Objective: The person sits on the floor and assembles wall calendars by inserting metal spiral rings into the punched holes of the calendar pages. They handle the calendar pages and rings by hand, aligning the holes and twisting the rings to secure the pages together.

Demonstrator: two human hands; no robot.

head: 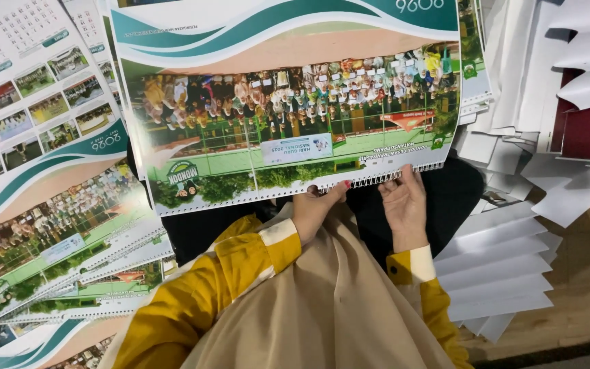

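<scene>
While we look down over our lap, both of our hands meet the near edge of a wall calendar [288,102] that lies across our knees, its white wire binding [377,179] running along the 6 o'clock edge. Our left hand [317,208] pinches that edge between thumb and curled fingers — narrow, closed on the sheet just beside the wire. Our right hand [404,205] is more relaxed: fingers half open and slightly spread, their tips resting on the wire coil at about 1 o'clock from the left hand. We cannot tell whether it truly grips the coil or only touches it.

Both arms wear yellow sleeves [240,273] with cream cuffs, and a beige cloth [329,307] drapes between them.

At 9 o'clock a stack of like calendars [49,232] fans out — green and teal swirls, group photographs. At 3 o'clock overlapping white sheets [500,260] lie spread on a wooden floor [582,287], with dark red covers [588,133] toward 2 o'clock.
</scene>
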